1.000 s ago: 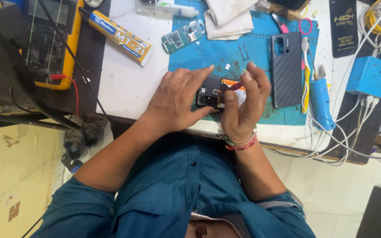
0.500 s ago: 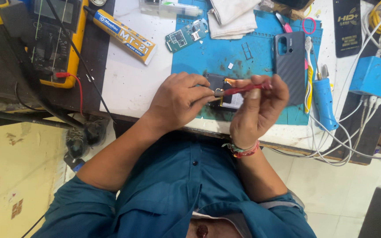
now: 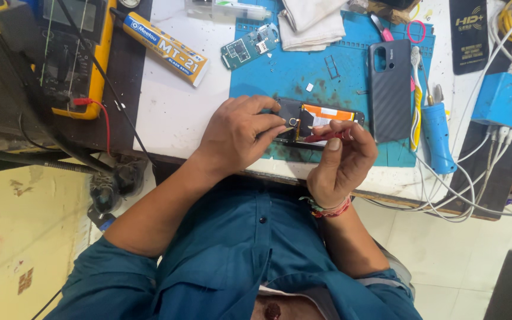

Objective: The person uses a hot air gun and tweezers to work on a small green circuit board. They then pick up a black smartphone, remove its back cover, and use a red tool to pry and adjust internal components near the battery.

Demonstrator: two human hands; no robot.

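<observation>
While both hands worked at the bench edge, the white workbench (image 3: 173,112) carried everything else. Blue work mat (image 3: 280,77) lay on its middle. Yellow multimeter (image 3: 72,53) sat far left on the dark part of the bench, red lead trailing. Grey phone back cover (image 3: 390,89) lay on the mat's right side, camera cutout at the far end. White cloth (image 3: 309,24) was at the mat's far edge, yellow glue tube (image 3: 164,48) lay diagonal btwn meter and mat. Blue handheld tool (image 3: 438,136) lay just right of the mat; small green circuit board (image 3: 250,46) was on the mat's far left corner.

Opened phone (image 3: 321,118), back off, orange and black inside, lay flat on the mat's near edge btwn the hands. Left hand (image 3: 238,136): fingers curled narrow, gripping the phone's left end, tips on its exposed interior. Right hand (image 3: 342,160): thumb and fingers pinched on a red tool (image 3: 326,137), held across the phone's near edge. Tool tip: cannot tell.
</observation>
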